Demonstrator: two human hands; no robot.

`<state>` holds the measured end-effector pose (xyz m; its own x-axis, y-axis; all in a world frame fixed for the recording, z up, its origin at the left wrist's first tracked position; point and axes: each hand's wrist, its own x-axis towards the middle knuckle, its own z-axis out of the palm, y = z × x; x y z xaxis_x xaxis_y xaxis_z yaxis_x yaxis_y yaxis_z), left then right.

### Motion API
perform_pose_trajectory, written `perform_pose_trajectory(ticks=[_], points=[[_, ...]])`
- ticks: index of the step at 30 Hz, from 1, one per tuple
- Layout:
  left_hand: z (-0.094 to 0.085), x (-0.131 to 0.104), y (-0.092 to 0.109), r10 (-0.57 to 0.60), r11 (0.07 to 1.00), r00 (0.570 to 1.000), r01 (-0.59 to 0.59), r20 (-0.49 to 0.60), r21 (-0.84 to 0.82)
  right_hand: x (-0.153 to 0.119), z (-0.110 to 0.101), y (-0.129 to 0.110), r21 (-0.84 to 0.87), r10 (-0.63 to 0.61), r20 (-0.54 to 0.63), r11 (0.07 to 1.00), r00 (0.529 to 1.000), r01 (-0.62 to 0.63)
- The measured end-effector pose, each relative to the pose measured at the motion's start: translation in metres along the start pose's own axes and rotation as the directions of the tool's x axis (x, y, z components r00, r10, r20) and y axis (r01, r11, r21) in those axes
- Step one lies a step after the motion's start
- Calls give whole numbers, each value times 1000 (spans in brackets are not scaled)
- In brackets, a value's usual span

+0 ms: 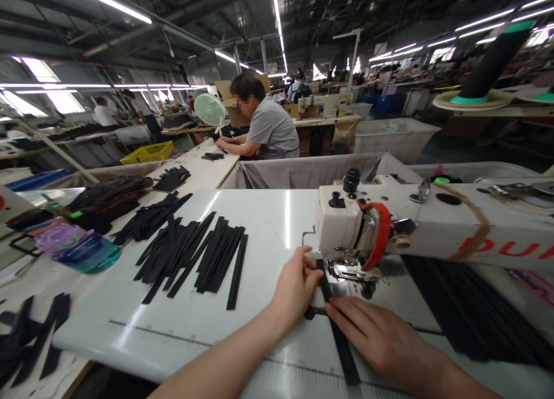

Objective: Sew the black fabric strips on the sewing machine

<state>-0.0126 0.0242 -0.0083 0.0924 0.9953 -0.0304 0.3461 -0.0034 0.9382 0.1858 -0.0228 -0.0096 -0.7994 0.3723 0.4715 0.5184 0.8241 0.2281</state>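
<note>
A narrow black fabric strip (345, 353) lies on the sewing machine bed, running toward me from beside the metal presser foot (345, 270). My left hand (298, 281) is closed at the strip's far end, its thumb and fingertips on the fabric. Nearer to me, my right hand (381, 335) has its fingers together, their tips on the strip's right edge; its thumb is hidden. Both hands are close to the white sewing machine head (340, 220), just left of and in front of the foot.
Loose black strips (220, 255) lie in piles on the left of the white table (264, 214). More long black strips (467, 312) lie right of the machine. A blue and purple bottle (86, 249) stands at left. A co-worker (270, 119) sits further back near a green fan (209, 109).
</note>
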Motion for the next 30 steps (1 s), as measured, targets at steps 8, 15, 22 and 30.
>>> perform_pose_trajectory(ticks=[8, 15, 22, 30], points=[[3, -19, -5, 463, 771, 872, -486, 161, 411, 2, 8, -8, -70, 90, -24, 993, 996, -91], [8, -14, -3, 480, 720, 856, -510, 194, 471, 0, 11, -3, -61, 125, 18, 990, 992, -124], [15, -15, -2, 442, 665, 871, -478, 213, 574, -3, 6, 1, -21, 97, 27, 995, 995, -96], [14, -10, 1, 432, 647, 871, -480, 233, 592, -3, 10, 0, 17, 156, 33, 987, 987, -157]])
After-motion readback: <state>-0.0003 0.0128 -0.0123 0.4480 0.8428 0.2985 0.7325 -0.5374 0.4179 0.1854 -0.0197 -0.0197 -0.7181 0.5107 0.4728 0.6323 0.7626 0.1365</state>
